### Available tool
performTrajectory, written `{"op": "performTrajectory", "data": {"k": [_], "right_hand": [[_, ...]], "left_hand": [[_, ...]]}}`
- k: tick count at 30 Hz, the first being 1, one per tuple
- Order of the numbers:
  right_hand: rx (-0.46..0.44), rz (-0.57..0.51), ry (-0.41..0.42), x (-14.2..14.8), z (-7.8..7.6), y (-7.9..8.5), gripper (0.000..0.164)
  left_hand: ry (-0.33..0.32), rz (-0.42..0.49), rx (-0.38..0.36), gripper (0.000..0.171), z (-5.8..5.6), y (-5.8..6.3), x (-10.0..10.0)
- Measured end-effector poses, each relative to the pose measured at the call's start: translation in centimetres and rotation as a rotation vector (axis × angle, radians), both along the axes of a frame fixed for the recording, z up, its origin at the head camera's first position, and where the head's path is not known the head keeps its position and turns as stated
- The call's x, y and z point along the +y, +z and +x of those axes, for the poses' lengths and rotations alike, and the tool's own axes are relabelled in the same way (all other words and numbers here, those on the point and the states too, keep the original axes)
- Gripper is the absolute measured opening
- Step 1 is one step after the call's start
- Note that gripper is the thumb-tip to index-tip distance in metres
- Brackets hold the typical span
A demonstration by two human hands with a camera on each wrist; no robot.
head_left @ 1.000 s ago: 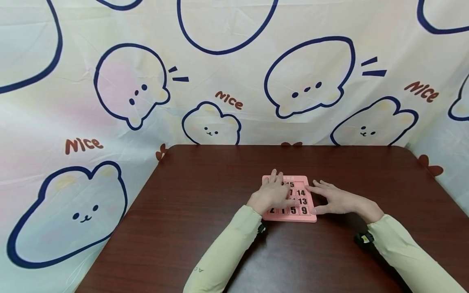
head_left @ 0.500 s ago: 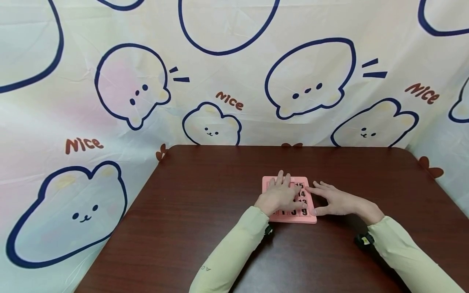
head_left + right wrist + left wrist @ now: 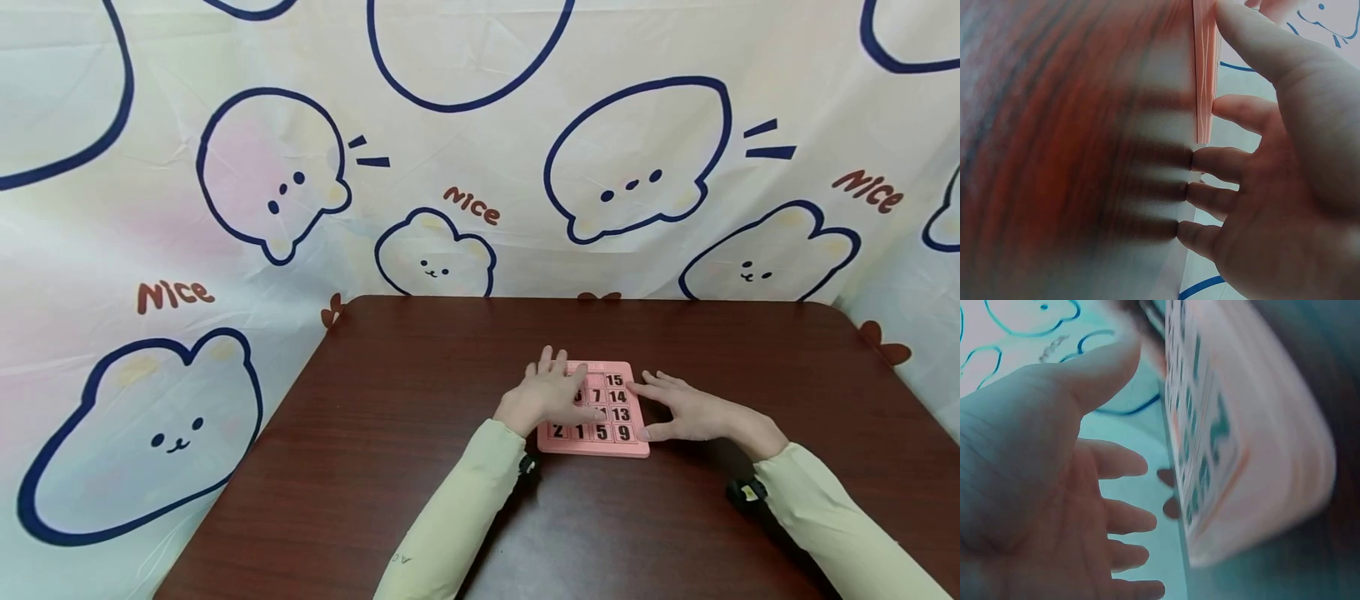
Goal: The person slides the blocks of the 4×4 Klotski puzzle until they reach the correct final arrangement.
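Pink number puzzle (image 3: 609,398) is laid on desk (image 3: 420,400); right edge touched by right hand (image 3: 693,414), left part covered by left hand (image 3: 536,397); both grips spread loosely.

Brown table (image 3: 360,433); cartoon backdrop (image 3: 450,150), probably cloth

Hands (image 3: 545,395) (image 3: 692,415) apart; fingers (image 3: 1130,516) spread

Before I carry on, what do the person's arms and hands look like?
The left sleeve and right sleeve are long, pale yellow-green; the left bears dark lettering. Each side has a black wrist device, the right one with a light patch. The left hand and right hand are gloveless.
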State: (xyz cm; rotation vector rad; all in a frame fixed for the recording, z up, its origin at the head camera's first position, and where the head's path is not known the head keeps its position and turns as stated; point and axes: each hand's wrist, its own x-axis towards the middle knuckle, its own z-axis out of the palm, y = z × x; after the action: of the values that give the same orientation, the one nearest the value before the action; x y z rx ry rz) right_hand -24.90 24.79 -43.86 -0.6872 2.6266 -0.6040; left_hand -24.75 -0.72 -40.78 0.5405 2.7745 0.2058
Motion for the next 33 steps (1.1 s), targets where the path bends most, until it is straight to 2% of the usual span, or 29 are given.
{"op": "performTrajectory", "data": {"k": [6, 15, 19, 33], "right_hand": [[-0.005, 0.001, -0.009, -0.2, 0.0, -0.1, 0.091], [-0.007, 0.001, -0.007, -0.3, 0.1, -0.2, 0.091], [-0.009, 0.001, -0.009, -0.3, 0.1, -0.1, 0.091], [-0.026, 0.006, -0.030, -0.1, 0.1, 0.2, 0.091]], "left_hand": [[0.026, -0.004, -0.060, 0.092, -0.1, 0.2, -1.9], [0.022, -0.029, -0.092, 0.087, -0.2, 0.0, -2.3], [0.033, -0.019, -0.087, 0.088, -0.1, 0.0, -2.0], [-0.005, -0.020, -0.031, 0.082, -0.1, -0.3, -0.8]]}}
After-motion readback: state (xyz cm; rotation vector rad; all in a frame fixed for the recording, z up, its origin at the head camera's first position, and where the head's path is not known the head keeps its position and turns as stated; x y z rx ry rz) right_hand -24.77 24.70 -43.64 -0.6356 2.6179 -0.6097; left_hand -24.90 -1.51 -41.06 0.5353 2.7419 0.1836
